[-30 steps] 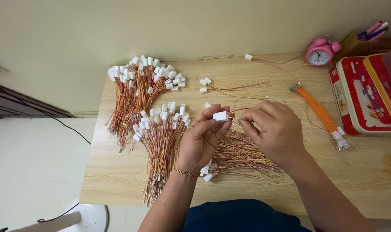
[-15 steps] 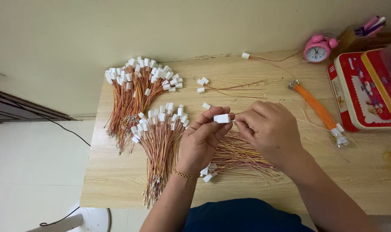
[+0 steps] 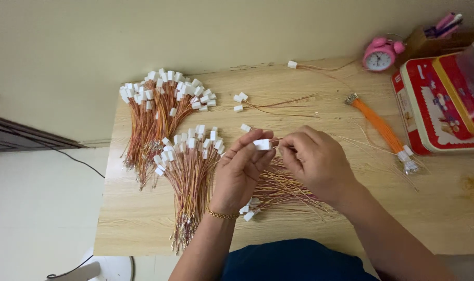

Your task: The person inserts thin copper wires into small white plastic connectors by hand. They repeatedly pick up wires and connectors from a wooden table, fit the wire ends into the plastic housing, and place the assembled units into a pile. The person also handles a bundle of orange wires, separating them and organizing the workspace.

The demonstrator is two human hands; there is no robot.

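My left hand (image 3: 240, 170) pinches a small white plastic connector (image 3: 261, 144) between thumb and fingers, above the wooden table (image 3: 143, 229). My right hand (image 3: 318, 162) is right beside it, fingertips closed on thin yellowish wires at the connector's right end. Beneath both hands lies a loose pile of thin wires (image 3: 286, 190) with a few white connectors (image 3: 249, 211) at its left end. Left of my left hand lies a bundle of finished wires with white connectors (image 3: 189, 166).
A bigger pile of wired connectors (image 3: 159, 112) sits at the back left. Loose connectors with wires (image 3: 240, 102) lie mid-table. An orange wire bunch (image 3: 377, 125), a red tin box (image 3: 437, 104) and a pink alarm clock (image 3: 379, 54) are to the right. The table's left edge drops to the floor.
Both hands stay together over the loose wires with only slight finger movement on the connector. The view has shifted a little.
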